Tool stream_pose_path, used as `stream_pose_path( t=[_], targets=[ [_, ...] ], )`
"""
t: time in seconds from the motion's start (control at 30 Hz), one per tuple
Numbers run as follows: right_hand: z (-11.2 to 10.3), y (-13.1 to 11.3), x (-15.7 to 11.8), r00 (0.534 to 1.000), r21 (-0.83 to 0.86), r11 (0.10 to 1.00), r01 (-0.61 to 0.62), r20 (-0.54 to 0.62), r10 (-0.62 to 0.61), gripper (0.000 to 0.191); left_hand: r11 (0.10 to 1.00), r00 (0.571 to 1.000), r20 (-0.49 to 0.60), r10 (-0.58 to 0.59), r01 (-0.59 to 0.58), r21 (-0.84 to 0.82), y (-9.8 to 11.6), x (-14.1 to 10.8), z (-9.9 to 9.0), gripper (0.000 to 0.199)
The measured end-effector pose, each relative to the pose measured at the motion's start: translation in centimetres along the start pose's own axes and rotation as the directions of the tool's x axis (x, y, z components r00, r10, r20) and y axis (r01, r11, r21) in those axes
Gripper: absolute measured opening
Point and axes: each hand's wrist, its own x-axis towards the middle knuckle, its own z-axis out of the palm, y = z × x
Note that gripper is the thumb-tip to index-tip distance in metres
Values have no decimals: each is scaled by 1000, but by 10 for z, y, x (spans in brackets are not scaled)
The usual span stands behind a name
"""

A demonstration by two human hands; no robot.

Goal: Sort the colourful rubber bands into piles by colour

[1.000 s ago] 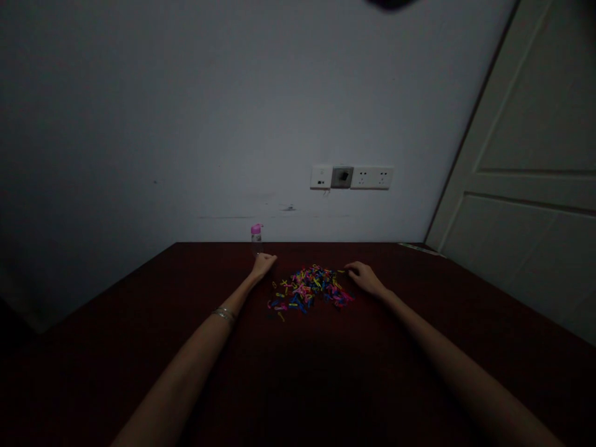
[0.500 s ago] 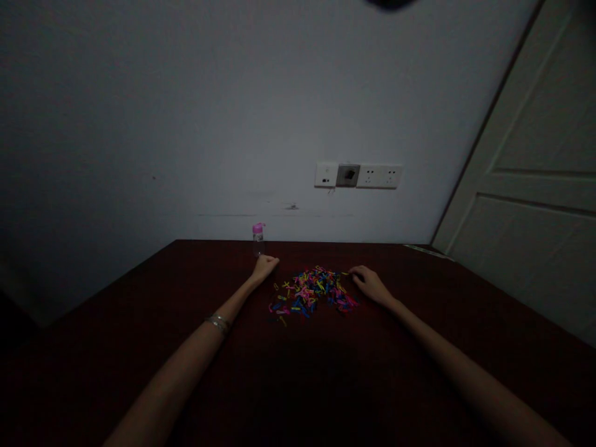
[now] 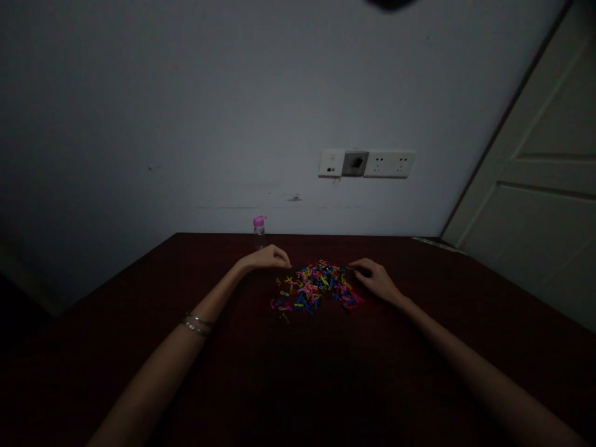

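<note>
A heap of small, bright, many-coloured plastic-looking clips (image 3: 313, 287) lay loose on the dark red-brown worktop (image 3: 223, 379), between the left hand (image 3: 269, 256) and the right hand (image 3: 376, 280). The left fingers bent down near the heap and the right fingers curled by its right edge, but it was too dark to tell if they held any. A quick sweep could have scattered the loose clips. The left hand could have bumped over the clear, pink-topped bottle (image 3: 259, 225) close behind it.
</note>
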Motion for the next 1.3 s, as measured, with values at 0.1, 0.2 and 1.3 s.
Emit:
stream_pose_path(
  t=[0.1, 0.2, 1.3],
  targets=[
    [2, -36, 3, 984, 35, 996, 87, 150, -91, 14, 987, 968, 250, -10, -30, 157, 32, -11, 13, 18],
    [9, -78, 3, 918, 85, 987, 137, 363, -159, 12, 950, 951, 308, -23, -75, 303, 54, -16, 30, 20],
    [33, -118, -8, 841, 12, 958, 286, 476, -257, 7, 902, 966, 254, 46, -149, 406, 59, -55, 52, 15]
  ],
)
